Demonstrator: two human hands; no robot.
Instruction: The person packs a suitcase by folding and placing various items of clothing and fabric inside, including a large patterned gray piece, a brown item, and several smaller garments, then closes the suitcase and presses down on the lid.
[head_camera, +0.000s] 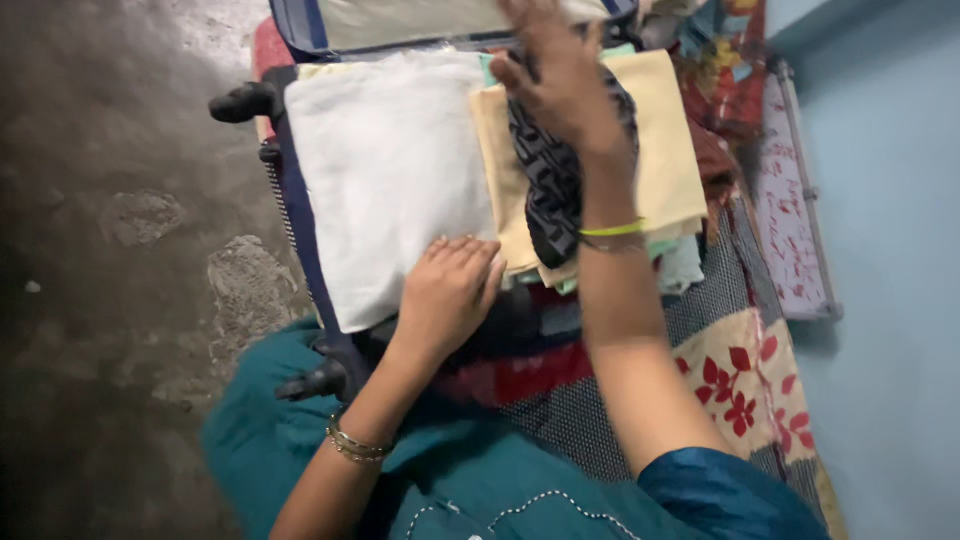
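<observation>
The left hand (447, 292) lies flat, fingers spread and released, pressing the near corner of a white folded cloth (385, 170) that sits in an open dark-blue suitcase (296, 215). Just beside those fingers, on the thumb side, a pale-yellow folded cloth (665, 150) tops a stack of clothes. The right hand (560, 80) reaches further out — its fingers rest loosely curved on a black patterned garment (550, 190) lying across the yellow cloth, not visibly clenched. The suitcase rests on a patterned bedspread (740, 385).
</observation>
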